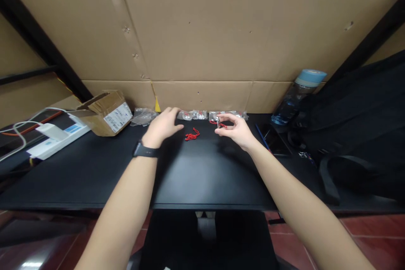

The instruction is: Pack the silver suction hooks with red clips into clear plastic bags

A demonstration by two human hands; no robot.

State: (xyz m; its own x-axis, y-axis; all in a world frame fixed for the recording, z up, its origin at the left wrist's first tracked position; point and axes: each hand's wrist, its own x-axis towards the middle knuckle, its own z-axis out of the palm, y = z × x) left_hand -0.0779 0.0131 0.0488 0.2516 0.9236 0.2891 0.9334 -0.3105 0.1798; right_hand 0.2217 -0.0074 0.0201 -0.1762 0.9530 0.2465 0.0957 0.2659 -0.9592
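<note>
My right hand [236, 130] pinches a small shiny silver disc [218, 122] edge-on between thumb and fingers, above the black table. A bit of red cord shows by the disc; whether it is tied on I cannot tell. My left hand [163, 127], with a black watch on the wrist, is open over the table, thumb apart from the fingers. Between the hands lies a small heap of red cords [191, 135]. Behind them, small clear packets [200, 114] with silvery round pieces and red bits line the cardboard wall. Next to my left hand is a crumpled clear plastic bag [141, 117].
An open cardboard box [106, 114] and a white power strip [58, 139] with cables are at left. On the right stand a blue-lidded bottle [292, 99] and a black bag [360, 130]. A dark phone-like slab [276, 141] and blue pen [263, 137] lie near my right forearm.
</note>
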